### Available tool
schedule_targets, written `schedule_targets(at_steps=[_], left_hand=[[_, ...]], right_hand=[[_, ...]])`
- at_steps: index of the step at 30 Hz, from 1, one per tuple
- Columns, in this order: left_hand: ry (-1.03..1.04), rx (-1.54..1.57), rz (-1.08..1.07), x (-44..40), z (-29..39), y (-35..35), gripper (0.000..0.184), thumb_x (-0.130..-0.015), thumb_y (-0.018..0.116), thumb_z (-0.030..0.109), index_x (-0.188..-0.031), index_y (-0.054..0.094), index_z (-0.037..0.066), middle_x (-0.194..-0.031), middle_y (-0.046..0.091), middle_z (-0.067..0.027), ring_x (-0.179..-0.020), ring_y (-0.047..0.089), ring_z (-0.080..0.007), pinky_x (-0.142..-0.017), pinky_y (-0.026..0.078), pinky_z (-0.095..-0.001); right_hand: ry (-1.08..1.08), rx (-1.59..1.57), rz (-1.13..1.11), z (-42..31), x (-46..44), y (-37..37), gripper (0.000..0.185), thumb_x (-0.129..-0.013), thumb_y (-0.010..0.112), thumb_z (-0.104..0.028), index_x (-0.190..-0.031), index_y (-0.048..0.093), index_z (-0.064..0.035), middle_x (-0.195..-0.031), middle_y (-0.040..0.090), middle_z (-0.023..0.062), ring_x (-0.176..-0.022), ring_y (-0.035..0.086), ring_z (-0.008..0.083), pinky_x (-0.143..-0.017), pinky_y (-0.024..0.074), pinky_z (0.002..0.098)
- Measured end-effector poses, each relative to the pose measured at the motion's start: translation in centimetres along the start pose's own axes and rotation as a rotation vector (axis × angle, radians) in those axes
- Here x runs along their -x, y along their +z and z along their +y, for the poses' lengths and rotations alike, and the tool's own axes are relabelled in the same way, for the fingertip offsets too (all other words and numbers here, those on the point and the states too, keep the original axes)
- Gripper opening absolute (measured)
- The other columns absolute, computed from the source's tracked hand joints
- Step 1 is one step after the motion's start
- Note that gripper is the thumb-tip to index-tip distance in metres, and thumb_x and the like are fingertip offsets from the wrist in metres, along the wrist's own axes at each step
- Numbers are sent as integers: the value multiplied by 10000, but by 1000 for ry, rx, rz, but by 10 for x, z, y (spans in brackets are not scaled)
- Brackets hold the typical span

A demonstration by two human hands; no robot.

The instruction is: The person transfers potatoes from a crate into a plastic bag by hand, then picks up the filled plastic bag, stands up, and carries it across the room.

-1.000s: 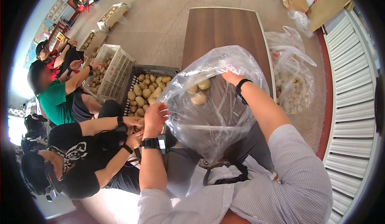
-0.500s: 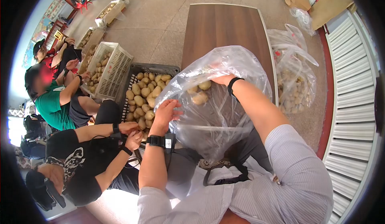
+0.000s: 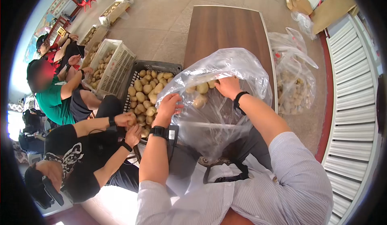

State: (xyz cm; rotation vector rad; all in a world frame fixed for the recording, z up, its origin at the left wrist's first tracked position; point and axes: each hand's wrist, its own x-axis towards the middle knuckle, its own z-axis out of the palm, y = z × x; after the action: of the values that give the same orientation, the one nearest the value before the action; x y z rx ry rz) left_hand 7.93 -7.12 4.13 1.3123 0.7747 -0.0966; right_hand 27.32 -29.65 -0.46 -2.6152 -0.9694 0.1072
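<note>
A large clear plastic bag (image 3: 225,132) lies spread over my lap and the near end of the brown tabletop, its mouth held up. At the bag's left edge my left hand (image 3: 169,105) has its fingers curled on the film. Several potatoes (image 3: 200,101) lie in the bag behind the film. My right hand (image 3: 228,87) is within the bag's mouth, fingers stretched toward the left. Its fingertips are beside a potato at the right of the group; whether they touch it is hard to tell. The fingers' undersides are hidden.
A black crate (image 3: 161,67) of potatoes stands to my left, beside a white crate (image 3: 117,70). Next to it a co-worker's hands (image 3: 131,126) work at the potatoes. The brown table (image 3: 225,27) extends ahead. Filled clear bags (image 3: 296,86) stand right, near a white radiator (image 3: 352,104).
My right hand has shifted right and slightly nearer, and another potato now shows beside its fingertips. My left fingers have curled more at the bag's edge. The co-worker's hands have moved apart.
</note>
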Motion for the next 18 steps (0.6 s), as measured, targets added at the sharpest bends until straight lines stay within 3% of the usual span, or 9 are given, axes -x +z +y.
schedule_targets(at_steps=[5,8,10,11,14,15,18], left_hand=[[-8,-25,-13,-4,-11,-2,432,-925,578,275,-1284,501,46,-1096,608,-83,-844,654,-204,-623,535,-281],[25,-59,9,-21,-25,-14,473,-897,595,286,-1307,510,66,-1131,617,-67,-841,674,-202,-637,558,-298],[3,-118,88,-1,-7,-1,451,-890,596,293,-1269,544,54,-1126,618,-56,-843,683,-190,-657,562,-329],[76,-95,68,-10,-21,-5,405,-888,585,325,-1191,594,55,-1011,648,-68,-780,663,-181,-572,530,-286],[78,-71,77,-1,-17,0,387,-879,582,312,-1164,606,51,-967,643,-63,-765,644,-166,-569,518,-286],[84,-72,83,-1,-18,-2,387,-879,582,312,-1164,606,51,-967,643,-63,-765,644,-166,-569,518,-286],[98,-100,72,-1,-21,2,366,-876,579,310,-1129,624,49,-938,637,-54,-729,625,-155,-551,503,-289]], right_hand=[[-96,183,53,-1,37,-3,444,-824,644,-337,-1200,562,-114,-1206,572,82,-1181,471,314,-972,325,571],[-65,149,3,-21,33,-10,512,-796,664,-357,-1197,540,-63,-1178,578,150,-1158,492,334,-987,329,532],[-199,140,86,-33,27,-6,592,-779,678,-346,-1266,510,-54,-1243,551,170,-1196,478,349,-1035,295,538],[-214,155,29,-41,23,-6,610,-770,674,-327,-1285,499,-51,-1278,531,185,-1208,475,360,-1033,314,533],[-316,136,3,-56,10,4,610,-756,666,-297,-1287,497,-49,-1271,539,184,-1158,516,369,-987,384,508],[-238,78,-159,-60,3,7,551,-737,659,-261,-1227,532,-44,-1205,574,181,-1088,559,374,-916,447,490],[-334,59,-12,-67,-4,18,487,-724,658,-247,-1155,567,-38,-1119,607,180,-1042,584,367,-879,470,486]])
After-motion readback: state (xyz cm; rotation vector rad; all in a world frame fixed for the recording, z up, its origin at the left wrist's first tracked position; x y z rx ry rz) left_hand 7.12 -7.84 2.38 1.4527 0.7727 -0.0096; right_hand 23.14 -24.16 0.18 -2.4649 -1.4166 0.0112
